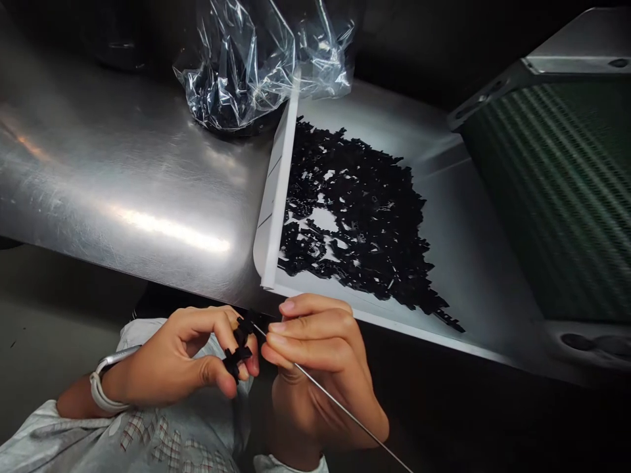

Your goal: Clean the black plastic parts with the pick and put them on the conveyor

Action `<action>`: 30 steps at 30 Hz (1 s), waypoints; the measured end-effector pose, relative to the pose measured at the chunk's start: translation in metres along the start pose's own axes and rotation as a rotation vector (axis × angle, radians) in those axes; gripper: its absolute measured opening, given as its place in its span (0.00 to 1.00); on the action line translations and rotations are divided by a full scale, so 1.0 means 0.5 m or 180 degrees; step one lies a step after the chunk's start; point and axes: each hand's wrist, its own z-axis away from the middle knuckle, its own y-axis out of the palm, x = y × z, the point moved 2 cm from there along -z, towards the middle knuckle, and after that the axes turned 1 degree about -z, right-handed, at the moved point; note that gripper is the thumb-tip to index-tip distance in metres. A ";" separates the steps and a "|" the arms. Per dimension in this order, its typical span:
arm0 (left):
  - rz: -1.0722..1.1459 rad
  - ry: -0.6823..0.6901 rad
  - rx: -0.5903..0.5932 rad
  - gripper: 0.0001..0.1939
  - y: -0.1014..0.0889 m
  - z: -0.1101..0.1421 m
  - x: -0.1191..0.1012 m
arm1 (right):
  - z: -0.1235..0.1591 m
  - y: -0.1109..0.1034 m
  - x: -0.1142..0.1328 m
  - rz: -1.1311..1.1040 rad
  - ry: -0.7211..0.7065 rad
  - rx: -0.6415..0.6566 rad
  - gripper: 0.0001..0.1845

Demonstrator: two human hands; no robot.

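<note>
Black plastic parts (355,217) on steel tray (473,249)

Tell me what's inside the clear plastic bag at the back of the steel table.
The clear plastic bag holds a dark mass of small black pieces at its bottom. The crumpled, glaring film covers them, so their individual shapes and number cannot be seen.

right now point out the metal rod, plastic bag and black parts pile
metal rod (340,410): head view, on the shaft
plastic bag (246,59): head view, on its upper film
pile of black parts (355,217): head view, at its middle
</note>
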 end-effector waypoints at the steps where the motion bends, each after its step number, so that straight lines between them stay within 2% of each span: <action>1: -0.0044 0.0019 0.0010 0.16 0.000 0.001 0.001 | -0.002 -0.001 0.001 0.0019 0.0003 0.0003 0.04; 6: -0.0195 0.0050 -0.0044 0.17 0.001 0.002 0.002 | -0.003 -0.003 0.001 0.0065 0.0005 -0.0031 0.05; 10: -0.0087 -0.0055 -0.0091 0.20 0.006 -0.005 -0.004 | 0.005 0.000 -0.001 0.0032 0.0020 -0.0023 0.04; 14: 0.0122 -0.0147 -0.0084 0.22 0.009 -0.014 -0.007 | 0.002 0.001 0.004 -0.0183 0.0076 0.0062 0.08; 16: 0.0218 -0.0119 -0.0076 0.23 0.007 -0.017 -0.005 | -0.003 -0.003 0.011 -0.0276 0.0065 -0.0059 0.08; 19: 0.0299 -0.0066 -0.0051 0.22 0.000 -0.020 -0.003 | -0.013 -0.012 0.017 -0.0430 0.0097 -0.0454 0.07; 22: 0.0486 -0.0213 0.0133 0.24 -0.002 -0.019 0.001 | -0.018 -0.020 0.016 -0.0808 0.0287 -0.0683 0.09; 27: 0.0740 -0.0328 0.0434 0.28 -0.002 -0.016 0.012 | -0.016 -0.027 0.006 -0.1368 0.1123 0.0041 0.15; 30: 0.0912 -0.0275 0.0665 0.29 0.000 -0.015 0.018 | -0.010 -0.033 0.004 -0.1305 0.1456 0.0166 0.14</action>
